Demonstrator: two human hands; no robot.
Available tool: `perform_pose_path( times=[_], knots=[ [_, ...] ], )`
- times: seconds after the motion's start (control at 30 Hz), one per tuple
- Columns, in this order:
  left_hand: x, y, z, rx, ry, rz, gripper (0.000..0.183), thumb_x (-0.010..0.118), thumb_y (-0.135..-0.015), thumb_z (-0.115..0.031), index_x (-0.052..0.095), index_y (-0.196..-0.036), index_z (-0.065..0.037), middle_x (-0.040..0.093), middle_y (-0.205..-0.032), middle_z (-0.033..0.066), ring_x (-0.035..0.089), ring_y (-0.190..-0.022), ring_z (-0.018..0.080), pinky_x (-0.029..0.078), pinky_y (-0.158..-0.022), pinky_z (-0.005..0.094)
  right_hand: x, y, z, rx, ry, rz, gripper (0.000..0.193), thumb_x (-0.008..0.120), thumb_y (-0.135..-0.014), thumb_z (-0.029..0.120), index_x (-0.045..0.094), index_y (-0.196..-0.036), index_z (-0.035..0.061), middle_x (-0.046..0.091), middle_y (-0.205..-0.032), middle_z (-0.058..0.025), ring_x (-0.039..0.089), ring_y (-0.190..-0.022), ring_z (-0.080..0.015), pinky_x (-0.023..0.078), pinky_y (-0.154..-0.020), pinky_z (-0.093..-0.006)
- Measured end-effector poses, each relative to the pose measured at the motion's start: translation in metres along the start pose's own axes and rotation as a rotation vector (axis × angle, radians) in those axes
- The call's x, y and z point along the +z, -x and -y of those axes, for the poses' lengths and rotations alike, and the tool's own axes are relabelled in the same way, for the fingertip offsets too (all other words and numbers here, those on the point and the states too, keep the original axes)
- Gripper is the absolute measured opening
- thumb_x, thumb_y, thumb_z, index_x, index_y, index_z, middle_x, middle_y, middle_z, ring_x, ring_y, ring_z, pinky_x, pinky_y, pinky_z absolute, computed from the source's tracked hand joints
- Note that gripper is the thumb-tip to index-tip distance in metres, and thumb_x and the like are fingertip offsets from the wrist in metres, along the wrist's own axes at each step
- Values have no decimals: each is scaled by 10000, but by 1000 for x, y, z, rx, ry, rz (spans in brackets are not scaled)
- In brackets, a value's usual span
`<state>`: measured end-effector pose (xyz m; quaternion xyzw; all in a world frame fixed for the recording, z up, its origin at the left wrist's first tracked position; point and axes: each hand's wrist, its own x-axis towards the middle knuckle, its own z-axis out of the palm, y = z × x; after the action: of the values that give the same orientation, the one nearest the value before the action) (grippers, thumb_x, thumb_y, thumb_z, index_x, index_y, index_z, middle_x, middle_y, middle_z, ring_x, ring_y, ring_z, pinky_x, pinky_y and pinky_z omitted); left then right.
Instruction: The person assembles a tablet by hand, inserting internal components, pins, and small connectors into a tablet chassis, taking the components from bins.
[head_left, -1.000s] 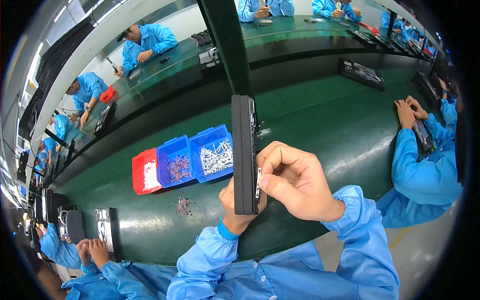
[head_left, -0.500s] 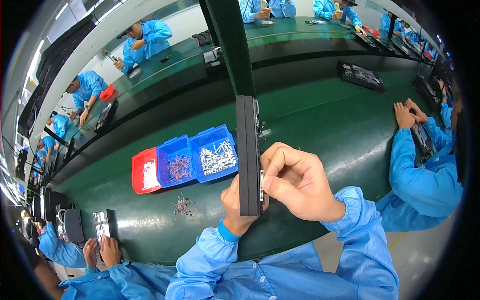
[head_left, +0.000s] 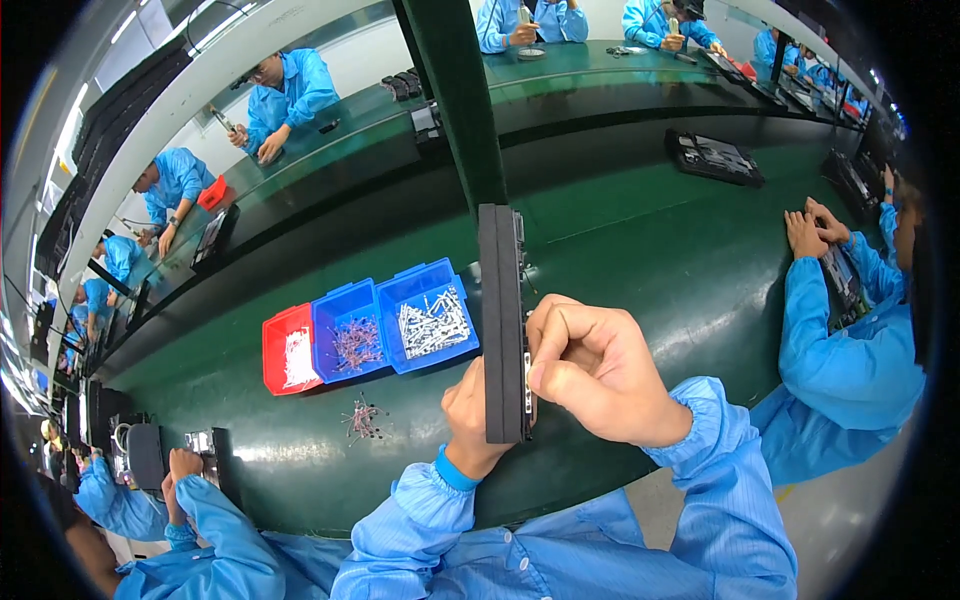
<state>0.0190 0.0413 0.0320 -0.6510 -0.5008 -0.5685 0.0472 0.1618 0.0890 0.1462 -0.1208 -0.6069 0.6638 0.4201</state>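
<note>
A flat black plastic housing is held up on edge above the bench, its narrow side facing me. My left hand grips it low on the left, with most of its fingers hidden behind it. Thumb and forefinger of my right hand are pinched together at the housing's right face. They press against a small white strip lying along that face; its far end is under my fingertips. Small fittings and a thin wire stick out of the same face higher up.
Left of the housing stand a blue bin of white strips, a blue bin of thin-leaded parts and a red bin of white pieces. Loose leaded parts lie nearer. Another housing rests far right. Co-workers sit on both sides.
The housing and both my hands have shifted slightly toward me in the picture, with the same grip. At left, a co-worker's hand has lifted over their housing.
</note>
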Motion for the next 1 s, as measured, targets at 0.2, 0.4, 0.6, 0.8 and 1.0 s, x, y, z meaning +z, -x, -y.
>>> perform_pose_path(
  times=[0.2,0.4,0.6,0.8,1.0],
  knots=[
    [5,8,7,-33,-11,3,291,749,-701,-73,671,-975,-16,646,-835,100,647,-637,254,494,-491,329,4,-1,4,145,-87,-65,36,588,-834,-53,582,-833,-18,574,-900,-63,560,-815,-105,475,-716,-251],
    [3,-2,-5,4,-34,-28,325,753,-703,-50,670,-1014,-12,662,-851,105,665,-660,255,508,-505,326,0,-3,4,152,-92,-89,17,573,-855,-31,583,-861,-19,620,-862,-61,586,-792,-103,497,-724,-262],
    [-1,-2,-6,-25,-45,30,442,741,-733,-53,621,-1142,62,692,-927,138,697,-720,272,546,-563,332,-2,-6,12,204,-73,-70,29,572,-843,-34,564,-844,-6,595,-820,-37,582,-781,-98,492,-713,-254],
    [3,-6,-8,-13,-25,8,414,734,-737,-44,643,-1133,34,697,-950,131,702,-727,268,556,-582,328,-7,-5,6,202,-143,-65,163,632,-842,-24,549,-983,-23,616,-920,-61,619,-857,-106,524,-797,-269],
    [2,3,-1,-113,78,37,359,724,-733,-39,668,-1085,-3,698,-968,126,701,-731,274,550,-566,333,-6,-4,4,146,-96,-19,325,668,-797,-64,513,-1079,-24,595,-984,-68,597,-903,-102,509,-846,-266]
  ],
)
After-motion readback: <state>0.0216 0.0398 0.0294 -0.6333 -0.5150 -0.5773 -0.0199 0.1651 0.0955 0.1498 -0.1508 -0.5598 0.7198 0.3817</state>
